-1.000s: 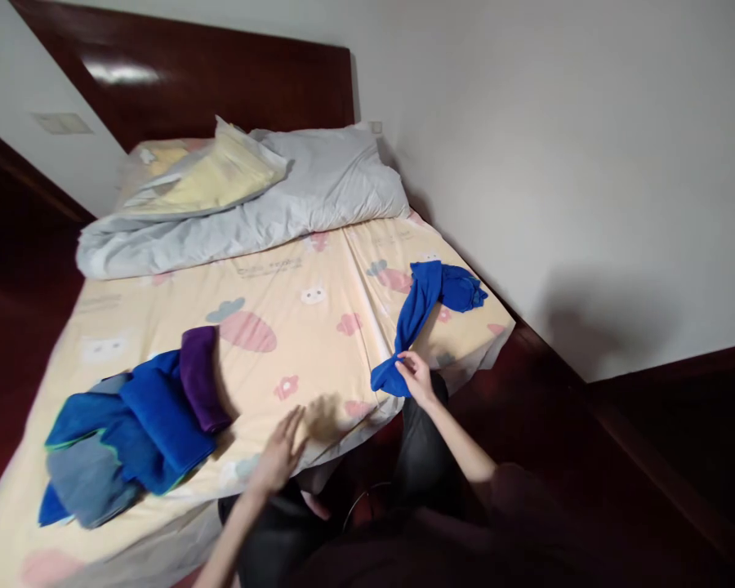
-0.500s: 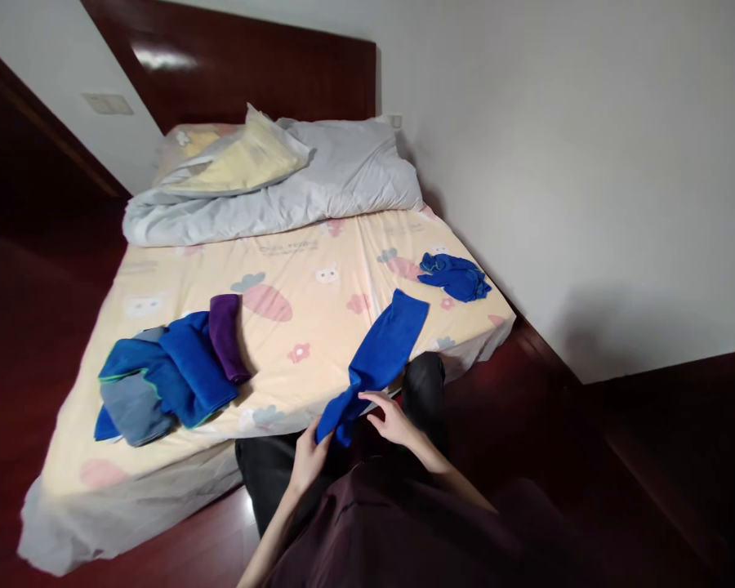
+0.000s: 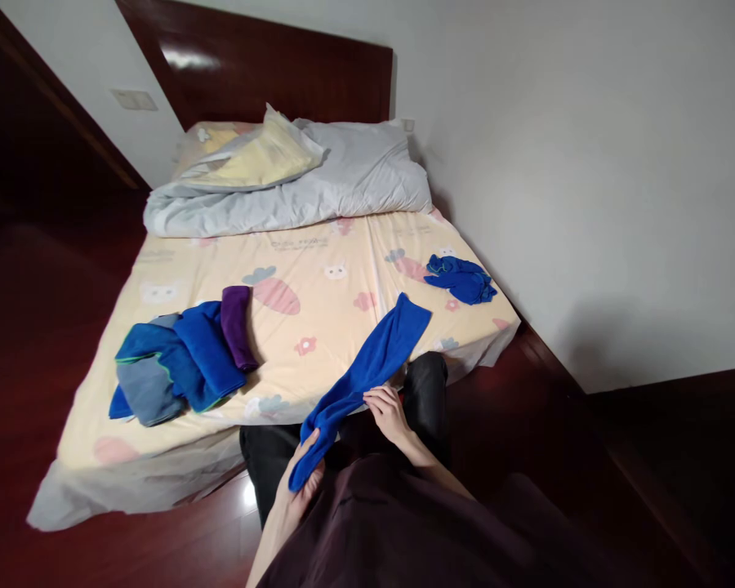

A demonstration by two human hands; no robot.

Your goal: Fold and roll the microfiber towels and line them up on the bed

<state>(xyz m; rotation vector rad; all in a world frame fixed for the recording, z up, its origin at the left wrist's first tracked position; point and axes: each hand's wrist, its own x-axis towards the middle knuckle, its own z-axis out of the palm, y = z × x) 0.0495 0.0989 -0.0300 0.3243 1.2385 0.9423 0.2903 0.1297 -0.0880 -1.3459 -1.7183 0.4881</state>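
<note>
A long, narrow-folded blue towel (image 3: 367,355) runs from the bed's front edge toward me, its far end lying on the sheet. Its near end rests in my left hand (image 3: 305,478), the thumb on top and the fingers underneath. My right hand (image 3: 389,415) pinches the towel's right edge about midway, fingertips together. Left of my hands, a pile of folded towels (image 3: 184,359) in blue and grey lies on the bed, with a rolled purple towel (image 3: 238,328) against its right side. A crumpled blue cloth (image 3: 462,279) with green edging lies near the bed's right edge.
The bed (image 3: 336,322) has a cream sheet printed with carrots. A rolled-back grey quilt (image 3: 367,175) and a yellow pillow or cloth (image 3: 269,155) lie by the dark wooden headboard (image 3: 282,65). A white wall (image 3: 588,188) stands to the right.
The bunched near end of the blue towel is now straightened and narrower. My left hand has moved down and left with it; my right fingers have closed on its edge.
</note>
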